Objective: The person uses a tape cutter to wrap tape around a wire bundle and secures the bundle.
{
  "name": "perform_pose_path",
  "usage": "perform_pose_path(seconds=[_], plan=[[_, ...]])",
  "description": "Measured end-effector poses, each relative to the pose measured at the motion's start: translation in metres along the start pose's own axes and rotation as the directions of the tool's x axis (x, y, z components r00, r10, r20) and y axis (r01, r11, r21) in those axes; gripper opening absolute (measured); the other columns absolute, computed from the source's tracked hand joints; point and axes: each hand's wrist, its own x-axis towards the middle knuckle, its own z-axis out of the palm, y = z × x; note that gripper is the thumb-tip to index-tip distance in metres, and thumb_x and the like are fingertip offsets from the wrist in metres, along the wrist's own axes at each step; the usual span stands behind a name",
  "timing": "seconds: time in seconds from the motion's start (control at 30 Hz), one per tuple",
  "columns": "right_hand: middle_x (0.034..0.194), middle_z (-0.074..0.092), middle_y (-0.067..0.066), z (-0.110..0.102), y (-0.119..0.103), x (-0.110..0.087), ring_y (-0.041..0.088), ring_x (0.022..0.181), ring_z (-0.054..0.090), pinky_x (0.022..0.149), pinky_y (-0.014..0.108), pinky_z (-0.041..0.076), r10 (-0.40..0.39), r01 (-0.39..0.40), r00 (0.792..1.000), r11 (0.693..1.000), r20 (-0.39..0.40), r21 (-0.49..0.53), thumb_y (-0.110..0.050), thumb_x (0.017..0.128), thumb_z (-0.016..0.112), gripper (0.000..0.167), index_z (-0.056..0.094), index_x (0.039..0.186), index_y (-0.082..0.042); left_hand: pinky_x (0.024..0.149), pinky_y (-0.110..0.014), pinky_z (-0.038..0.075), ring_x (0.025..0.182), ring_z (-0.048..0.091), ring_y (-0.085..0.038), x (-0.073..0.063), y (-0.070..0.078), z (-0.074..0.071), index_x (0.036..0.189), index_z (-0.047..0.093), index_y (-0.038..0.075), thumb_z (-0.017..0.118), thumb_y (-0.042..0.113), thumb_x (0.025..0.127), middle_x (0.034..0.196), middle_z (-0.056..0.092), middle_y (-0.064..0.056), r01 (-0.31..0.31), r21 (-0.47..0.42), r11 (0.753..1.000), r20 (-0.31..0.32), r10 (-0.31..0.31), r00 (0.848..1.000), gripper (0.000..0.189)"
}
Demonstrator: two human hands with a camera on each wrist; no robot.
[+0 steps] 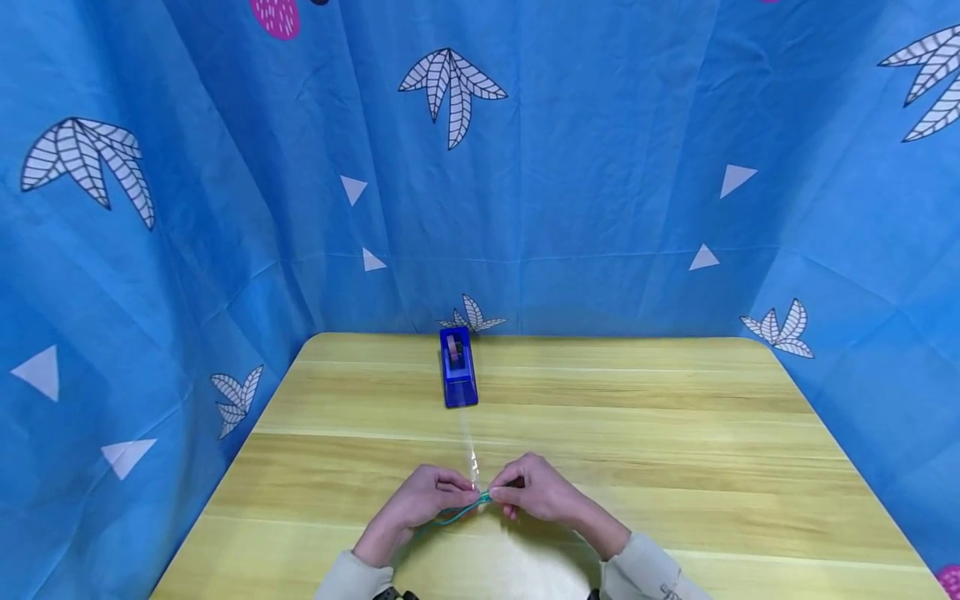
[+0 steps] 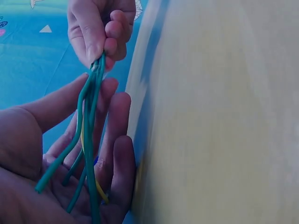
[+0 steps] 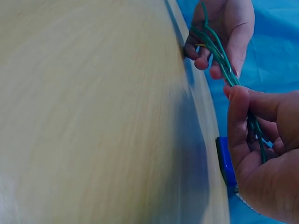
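Observation:
Several thin green wires and a yellow one form a loose bundle (image 2: 88, 121) between the two hands. My right hand (image 1: 538, 487) pinches the bundle between thumb and forefinger, with its short ends passing into the palm. My left hand (image 1: 427, 500) is beside it, thumb and forefinger meeting at the end of a strip of clear tape (image 1: 467, 437) against the wires. Its other fingers lie loosely extended under the wire ends in the left wrist view. From there the tape runs back to a blue tape dispenser (image 1: 460, 379). Fingertips partly hide where tape meets wire.
The dispenser stands near the back edge of the wood-grain table (image 1: 637, 417), left of the middle. A blue patterned curtain (image 1: 585, 167) hangs behind the table and along both sides.

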Motion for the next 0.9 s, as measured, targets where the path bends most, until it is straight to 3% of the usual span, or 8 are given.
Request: perform_pose_path(seconds=[0.27, 0.57, 0.7, 0.77, 0.8, 0.87, 0.9], plan=[[0.082, 0.071, 0.024, 0.000, 0.003, 0.000, 0.013, 0.062, 0.062, 0.057, 0.023, 0.057, -0.007, 0.007, 1.000, 1.000, -0.007, 0.000, 0.001, 0.096, 0.068, 0.011, 0.077, 0.098, 0.007, 0.077, -0.026, 0.053, 0.086, 0.073, -0.015, 0.000, 0.001, 0.003, 0.119, 0.065, -0.006, 0.080, 0.004, 0.087, 0.098, 0.079, -0.012, -0.029, -0.028, 0.999, -0.034, 0.028, 0.999, 0.036], [0.083, 0.072, 0.021, -0.001, 0.002, -0.001, 0.011, 0.063, 0.063, 0.057, 0.022, 0.057, 0.000, 0.000, 1.000, 1.000, -0.017, -0.019, 0.000, 0.095, 0.069, 0.010, 0.077, 0.098, 0.006, 0.074, -0.026, 0.055, 0.083, 0.071, -0.015, -0.002, -0.002, 0.012, 0.114, 0.060, -0.005, 0.083, 0.000, 0.082, 0.098, 0.079, -0.013, -0.058, -0.041, 0.997, -0.143, 0.052, 0.988, 0.040], [0.082, 0.072, 0.022, -0.001, 0.003, 0.000, 0.011, 0.062, 0.062, 0.057, 0.022, 0.057, -0.006, 0.005, 1.000, 1.000, -0.020, -0.027, -0.001, 0.096, 0.069, 0.010, 0.077, 0.097, 0.006, 0.071, -0.025, 0.055, 0.082, 0.072, -0.015, -0.002, -0.002, 0.012, 0.107, 0.062, -0.001, 0.084, 0.003, 0.083, 0.095, 0.079, -0.012, -0.107, 0.038, 0.993, -0.148, 0.112, 0.983, 0.033], [0.082, 0.071, 0.022, -0.002, 0.003, 0.000, 0.011, 0.062, 0.062, 0.057, 0.021, 0.056, -0.004, 0.004, 1.000, 1.000, -0.020, -0.023, -0.001, 0.096, 0.069, 0.010, 0.077, 0.097, 0.006, 0.073, -0.026, 0.053, 0.080, 0.071, -0.012, -0.002, 0.000, 0.012, 0.102, 0.065, 0.005, 0.086, 0.008, 0.082, 0.092, 0.080, -0.006, -0.148, 0.159, 0.976, -0.154, 0.173, 0.973, 0.029], [0.082, 0.071, 0.022, -0.002, 0.002, 0.000, 0.011, 0.062, 0.062, 0.057, 0.021, 0.056, 0.001, -0.001, 1.000, 1.000, -0.021, -0.015, -0.001, 0.096, 0.069, 0.010, 0.077, 0.097, 0.005, 0.075, -0.028, 0.052, 0.080, 0.071, -0.009, -0.003, 0.001, 0.011, 0.100, 0.067, 0.009, 0.087, 0.010, 0.081, 0.091, 0.080, -0.002, -0.172, 0.238, 0.956, -0.159, 0.213, 0.964, 0.027], [0.081, 0.071, 0.022, -0.001, 0.002, 0.000, 0.011, 0.062, 0.062, 0.057, 0.021, 0.056, 0.010, -0.010, 1.000, 1.000, -0.021, 0.003, -0.001, 0.096, 0.069, 0.010, 0.077, 0.098, 0.005, 0.078, -0.031, 0.050, 0.074, 0.068, -0.006, -0.006, 0.004, 0.011, 0.094, 0.069, 0.017, 0.089, 0.016, 0.079, 0.088, 0.079, 0.006, -0.201, 0.400, 0.894, -0.172, 0.289, 0.942, 0.025], [0.081, 0.071, 0.023, 0.000, 0.002, 0.000, 0.011, 0.062, 0.063, 0.057, 0.021, 0.057, 0.013, -0.013, 1.000, 1.000, -0.020, 0.012, -0.001, 0.096, 0.069, 0.010, 0.077, 0.098, 0.006, 0.078, -0.032, 0.049, 0.073, 0.067, -0.004, -0.007, 0.006, 0.012, 0.091, 0.070, 0.022, 0.090, 0.018, 0.078, 0.086, 0.079, 0.010, -0.210, 0.482, 0.851, -0.179, 0.330, 0.927, 0.025]])
